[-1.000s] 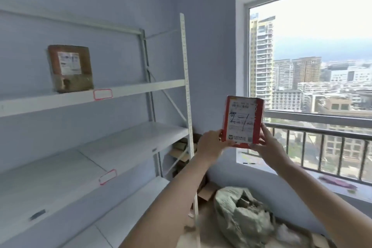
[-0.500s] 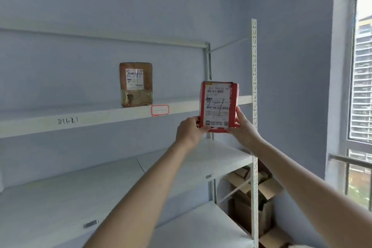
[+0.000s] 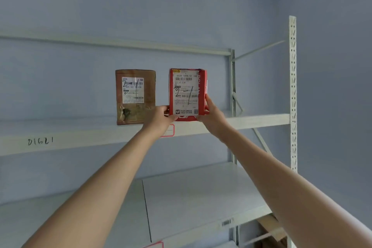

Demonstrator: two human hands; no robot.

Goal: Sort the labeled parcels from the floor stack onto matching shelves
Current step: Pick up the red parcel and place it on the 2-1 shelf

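Observation:
I hold a red parcel (image 3: 187, 92) upright with both hands, its white label marked "2-1" facing me. My left hand (image 3: 160, 119) grips its lower left corner and my right hand (image 3: 211, 115) its lower right edge. The parcel's bottom is at the front edge of the upper shelf (image 3: 251, 121). A brown parcel (image 3: 135, 96), also marked "2-1", stands upright on that shelf just to the left, apart from the red one. A red-bordered tag (image 3: 168, 131) on the shelf's front edge is partly hidden by my left wrist.
The shelf beam carries handwritten "D1621" (image 3: 40, 141) at left. A wider lower shelf (image 3: 191, 191) lies below with a barcode sticker (image 3: 225, 223). The perforated upright post (image 3: 292, 94) bounds the rack on the right. Cardboard (image 3: 269, 225) shows at the bottom right.
My view has turned left from the window toward the rack. Both hands have carried the red parcel up and left to the upper shelf, beside the brown parcel.

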